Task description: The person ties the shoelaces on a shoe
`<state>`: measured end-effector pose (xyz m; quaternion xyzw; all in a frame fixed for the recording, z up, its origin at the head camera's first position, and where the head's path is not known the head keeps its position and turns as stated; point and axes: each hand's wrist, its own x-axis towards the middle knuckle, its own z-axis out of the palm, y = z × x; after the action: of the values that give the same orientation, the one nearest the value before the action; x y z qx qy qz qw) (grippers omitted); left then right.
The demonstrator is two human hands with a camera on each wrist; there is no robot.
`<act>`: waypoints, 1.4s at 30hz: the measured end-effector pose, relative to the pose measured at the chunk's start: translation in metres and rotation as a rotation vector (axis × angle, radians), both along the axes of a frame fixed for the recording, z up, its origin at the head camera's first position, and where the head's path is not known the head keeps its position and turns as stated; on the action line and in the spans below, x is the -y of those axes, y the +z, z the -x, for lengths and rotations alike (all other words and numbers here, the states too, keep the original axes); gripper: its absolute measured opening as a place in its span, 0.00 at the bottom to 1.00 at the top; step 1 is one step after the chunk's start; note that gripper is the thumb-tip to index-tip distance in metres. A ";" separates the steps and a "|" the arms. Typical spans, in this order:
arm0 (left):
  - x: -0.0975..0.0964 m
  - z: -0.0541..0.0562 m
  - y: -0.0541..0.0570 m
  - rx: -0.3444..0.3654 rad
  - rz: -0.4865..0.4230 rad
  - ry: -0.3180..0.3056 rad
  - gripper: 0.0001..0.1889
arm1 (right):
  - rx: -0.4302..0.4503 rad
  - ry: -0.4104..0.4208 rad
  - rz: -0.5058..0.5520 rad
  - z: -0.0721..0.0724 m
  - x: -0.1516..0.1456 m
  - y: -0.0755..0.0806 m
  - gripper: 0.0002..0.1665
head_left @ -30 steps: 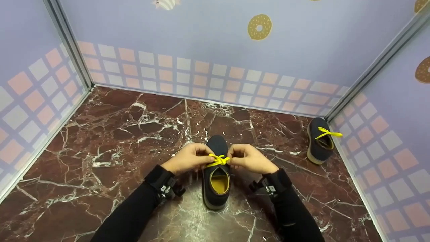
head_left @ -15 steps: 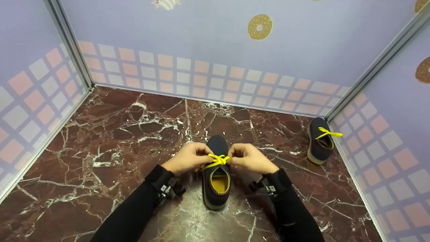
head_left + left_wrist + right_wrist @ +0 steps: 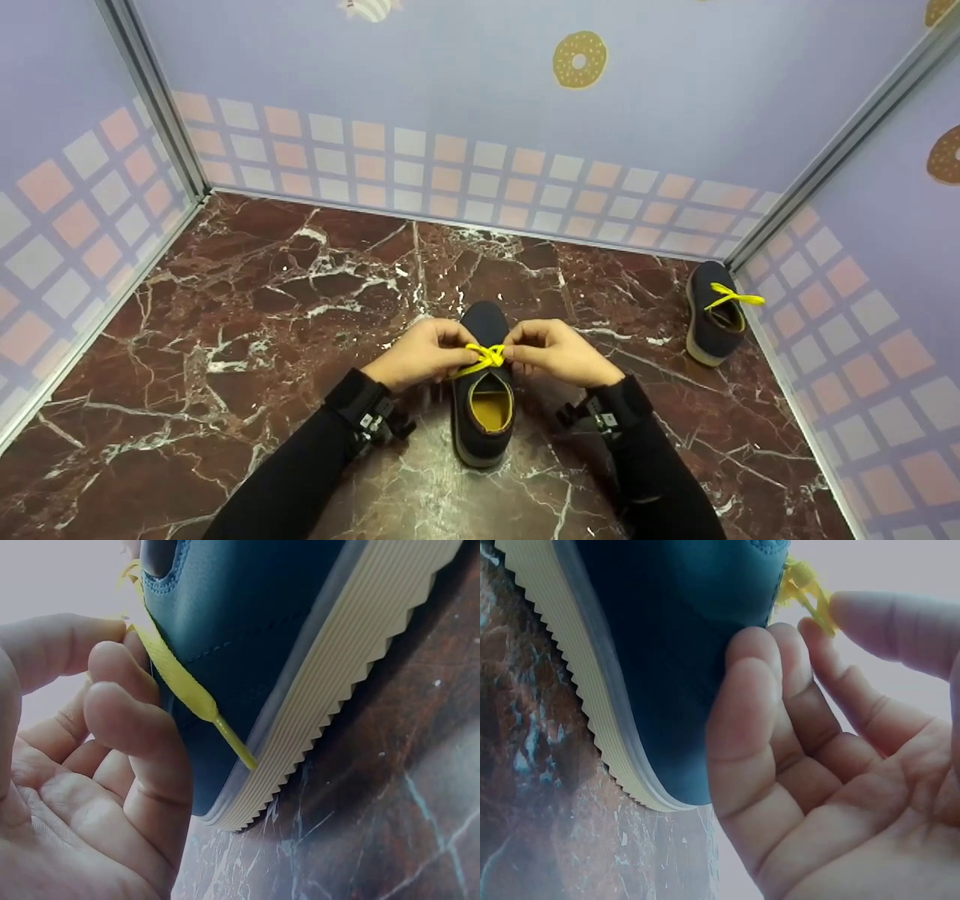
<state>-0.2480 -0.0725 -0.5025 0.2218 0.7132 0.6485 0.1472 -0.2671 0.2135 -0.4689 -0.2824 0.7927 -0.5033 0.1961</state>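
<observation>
A dark shoe (image 3: 486,442) with a yellow lining stands on the floor in the middle, toe pointing away. Across its tongue lies a yellow shoelace (image 3: 491,356) in a knotted bow. My left hand (image 3: 420,352) pinches the lace on the left side between thumb and forefinger; in the left wrist view a flat lace end (image 3: 184,686) hangs down the shoe's side to the pale ridged sole (image 3: 337,682). On the other side my right hand (image 3: 559,352) pinches a loop of the lace (image 3: 817,604), thumb against forefinger, its other fingers curled beside the upper.
A second dark shoe (image 3: 716,330) with a tied yellow lace (image 3: 731,298) stands at the right, close to the side panel (image 3: 862,315). Printed panels (image 3: 480,90) enclose the brown marbled floor (image 3: 247,300) at the back and both sides.
My right fingertips have shifted slightly left, closer to the knot. The left hand and both shoes stay in place.
</observation>
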 end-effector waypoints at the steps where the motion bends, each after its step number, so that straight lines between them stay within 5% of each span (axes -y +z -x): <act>1: 0.000 0.000 0.000 0.001 -0.002 -0.001 0.09 | -0.001 -0.001 0.000 0.000 0.000 0.000 0.09; 11: -0.001 0.000 0.002 0.013 -0.003 -0.006 0.09 | 0.004 0.035 0.084 0.001 -0.003 0.004 0.11; 32: -0.008 -0.002 0.006 -0.022 -0.036 0.017 0.06 | -0.044 -0.014 -0.045 0.002 -0.002 0.003 0.05; 42: -0.010 -0.005 0.003 -0.049 0.019 0.039 0.08 | -0.157 0.024 -0.104 0.000 -0.003 0.005 0.07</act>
<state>-0.2426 -0.0627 -0.4998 0.2223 0.7268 0.6389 0.1190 -0.2675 0.2164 -0.4641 -0.3198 0.8273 -0.4356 0.1537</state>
